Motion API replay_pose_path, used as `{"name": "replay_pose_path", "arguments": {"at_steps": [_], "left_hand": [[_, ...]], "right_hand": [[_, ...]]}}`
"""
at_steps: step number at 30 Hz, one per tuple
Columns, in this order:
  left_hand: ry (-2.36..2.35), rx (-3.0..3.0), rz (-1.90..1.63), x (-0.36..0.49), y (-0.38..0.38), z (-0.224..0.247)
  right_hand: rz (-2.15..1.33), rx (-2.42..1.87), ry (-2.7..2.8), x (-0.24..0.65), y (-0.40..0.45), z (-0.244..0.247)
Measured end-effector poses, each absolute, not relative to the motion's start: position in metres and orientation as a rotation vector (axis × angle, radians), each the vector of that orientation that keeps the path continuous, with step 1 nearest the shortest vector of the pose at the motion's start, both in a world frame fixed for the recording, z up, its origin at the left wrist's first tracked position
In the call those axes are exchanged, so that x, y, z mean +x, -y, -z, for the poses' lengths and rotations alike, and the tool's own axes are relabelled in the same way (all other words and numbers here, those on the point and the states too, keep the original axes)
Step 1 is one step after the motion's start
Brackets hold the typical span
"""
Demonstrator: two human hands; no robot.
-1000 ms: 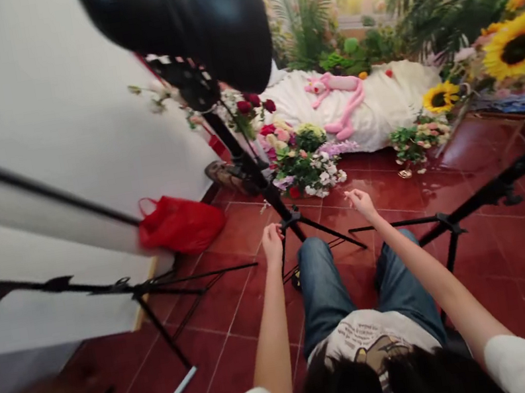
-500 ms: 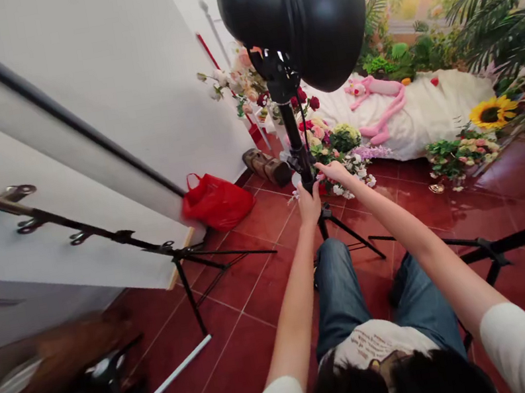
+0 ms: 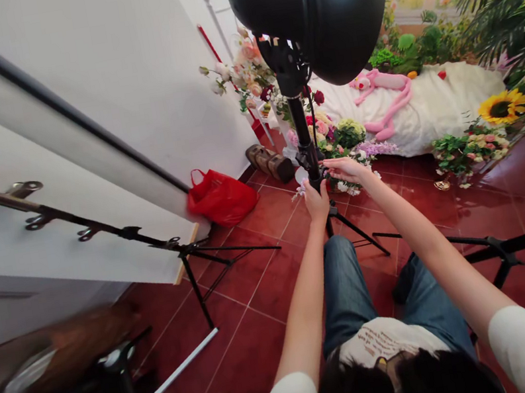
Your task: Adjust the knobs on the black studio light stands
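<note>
A black studio lamp (image 3: 345,11) with a coiled cable tops a black stand pole (image 3: 299,123) in front of me. My left hand (image 3: 317,201) is wrapped round the lower part of the pole, thumb upward. At the right side of the pole, by a knob or clamp, is my right hand (image 3: 342,169), its fingers bent towards the pole; whether they pinch the knob is too small to tell. The stand's legs (image 3: 362,233) spread on the floor just beyond my knees.
A red bag (image 3: 222,196) and brown shoes (image 3: 270,163) lie by the wall. Flowers (image 3: 350,133) stand behind the pole, near a white cloth (image 3: 462,99) with a pink plush toy (image 3: 387,85). Other stands flank me; a white pole (image 3: 172,379) lies left.
The view has shifted, and the lamp shows larger and higher. My right hand's fingers have changed pose beside the pole. My left hand still holds the pole.
</note>
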State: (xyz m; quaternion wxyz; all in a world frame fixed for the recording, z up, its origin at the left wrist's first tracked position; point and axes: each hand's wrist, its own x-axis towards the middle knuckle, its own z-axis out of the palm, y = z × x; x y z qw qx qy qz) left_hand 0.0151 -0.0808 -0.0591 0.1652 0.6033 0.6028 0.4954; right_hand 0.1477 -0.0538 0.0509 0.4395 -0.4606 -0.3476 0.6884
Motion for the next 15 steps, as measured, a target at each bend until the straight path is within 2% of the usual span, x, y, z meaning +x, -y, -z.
{"name": "replay_pose_path", "arguments": {"at_steps": [5, 11, 15], "left_hand": [[-1.737, 1.695, -1.437, 0.017, 0.08, 0.062], [-1.717, 1.68, -1.445, 0.017, 0.079, 0.064], [-1.728, 1.719, -1.452, 0.016, 0.078, 0.065]], "right_hand": [[-1.879, -1.263, 0.859, 0.159, 0.052, -0.05], [-1.717, -1.305, 0.955, 0.155, 0.051, -0.049], [-1.507, -1.32, 1.027, 0.129, 0.054, -0.031]]}}
